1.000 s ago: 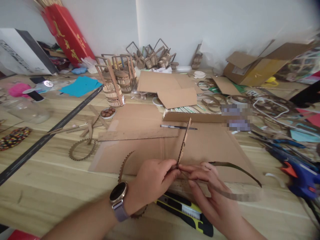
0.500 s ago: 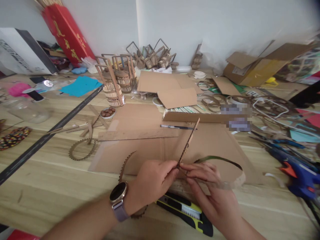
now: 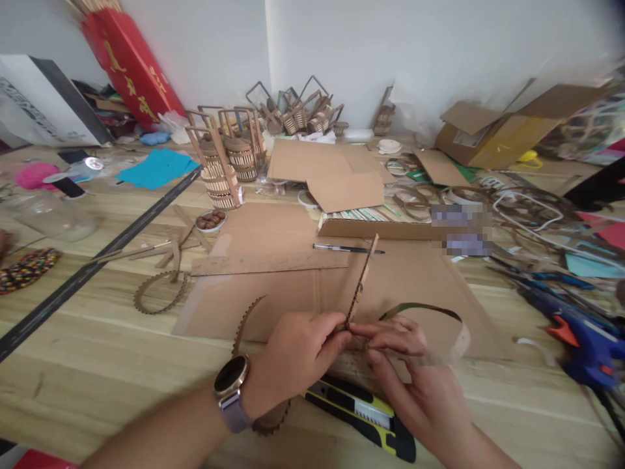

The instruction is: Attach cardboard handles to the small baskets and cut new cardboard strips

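Observation:
My left hand (image 3: 295,348), with a watch on its wrist, is closed in a pinch on a narrow corrugated cardboard strip (image 3: 362,277). One piece of the strip stands up at a slant from the fingertips, its fluted edge showing. Close beside it, my right hand (image 3: 415,368) pinches the strip's lower end with thumb and forefinger; the exact grip is partly hidden. A curved strip (image 3: 432,309) bends out past the right hand, and a ridged strip (image 3: 241,326) curls beside the left wrist. Beneath both hands lies a yellow and black utility knife (image 3: 359,413).
Flat cardboard (image 3: 273,306) covers the middle of the wooden table, with a pen (image 3: 342,248) on it. A blue glue gun (image 3: 581,339) lies right. Small lidded baskets (image 3: 219,176) and a bowl of brown balls (image 3: 211,221) stand left of centre; a carton (image 3: 517,133) sits back right.
The upright end of the strip has swung a little to the left. The curved strip by my right hand has shifted slightly left; my left hand stays almost in place.

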### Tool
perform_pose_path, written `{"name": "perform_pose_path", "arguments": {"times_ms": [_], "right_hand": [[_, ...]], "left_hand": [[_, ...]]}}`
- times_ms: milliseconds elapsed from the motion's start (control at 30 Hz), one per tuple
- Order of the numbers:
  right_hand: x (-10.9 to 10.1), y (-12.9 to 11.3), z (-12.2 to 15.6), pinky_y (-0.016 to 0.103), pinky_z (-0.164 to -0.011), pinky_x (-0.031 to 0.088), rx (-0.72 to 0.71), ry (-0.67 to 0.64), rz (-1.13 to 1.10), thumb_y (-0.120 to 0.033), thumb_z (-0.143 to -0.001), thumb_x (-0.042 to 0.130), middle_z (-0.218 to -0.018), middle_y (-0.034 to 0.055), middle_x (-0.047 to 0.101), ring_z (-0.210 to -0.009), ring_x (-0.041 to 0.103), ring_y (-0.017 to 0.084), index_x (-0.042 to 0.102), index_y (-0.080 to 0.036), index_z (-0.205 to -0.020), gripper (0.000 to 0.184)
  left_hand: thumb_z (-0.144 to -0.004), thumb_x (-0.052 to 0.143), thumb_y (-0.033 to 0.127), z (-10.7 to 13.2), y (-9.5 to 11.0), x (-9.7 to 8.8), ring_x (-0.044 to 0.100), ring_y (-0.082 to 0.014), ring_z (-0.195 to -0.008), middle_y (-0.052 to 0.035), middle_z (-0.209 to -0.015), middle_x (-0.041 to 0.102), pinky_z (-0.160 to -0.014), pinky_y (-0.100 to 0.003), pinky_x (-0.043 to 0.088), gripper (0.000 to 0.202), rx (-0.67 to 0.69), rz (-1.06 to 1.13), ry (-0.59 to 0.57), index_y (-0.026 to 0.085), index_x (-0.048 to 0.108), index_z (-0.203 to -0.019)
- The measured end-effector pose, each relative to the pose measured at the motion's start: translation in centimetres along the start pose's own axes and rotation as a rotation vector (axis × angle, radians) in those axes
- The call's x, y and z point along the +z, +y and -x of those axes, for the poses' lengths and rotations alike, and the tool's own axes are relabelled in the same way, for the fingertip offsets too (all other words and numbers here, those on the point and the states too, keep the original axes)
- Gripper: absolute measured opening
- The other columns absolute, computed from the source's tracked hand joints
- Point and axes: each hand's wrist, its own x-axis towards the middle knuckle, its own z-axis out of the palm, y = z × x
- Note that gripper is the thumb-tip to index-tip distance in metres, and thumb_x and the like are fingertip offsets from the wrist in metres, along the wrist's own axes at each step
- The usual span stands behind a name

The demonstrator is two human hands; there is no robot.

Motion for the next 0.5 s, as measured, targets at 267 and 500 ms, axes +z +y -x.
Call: {"name": "perform_pose_path", "arguments": {"times_ms": [267,500], "right_hand": [[0.25,0.01,0.18,0.036,-0.082,0.049,-0.02,-0.016,0.008,-0.017,-0.09,0.055,-0.1,0.0044,0.073,-0.092,0.067,0.018,0.053,-0.025,-0.095,0.01],[0.16,0.06,0.06,0.037,-0.079,0.049,-0.005,0.008,0.027,-0.017,-0.091,0.053,-0.096,0.003,0.074,-0.087,0.069,0.019,0.053,-0.025,-0.094,0.009]], "left_hand": [[-0.098,0.049,0.026,0.15,-0.19,0.0,0.071,-0.0205,-0.079,-0.0041,-0.089,0.076,-0.066,-0.026,0.047,0.019,-0.014,-0.013,-0.027,0.019,0.066,-0.103],[-0.099,0.046,0.027,0.02,-0.15,0.06,0.069,-0.0185,-0.072,-0.0027,-0.081,0.074,-0.061,-0.025,0.043,0.021,0.015,-0.02,-0.019,0.019,0.065,-0.095]]}}
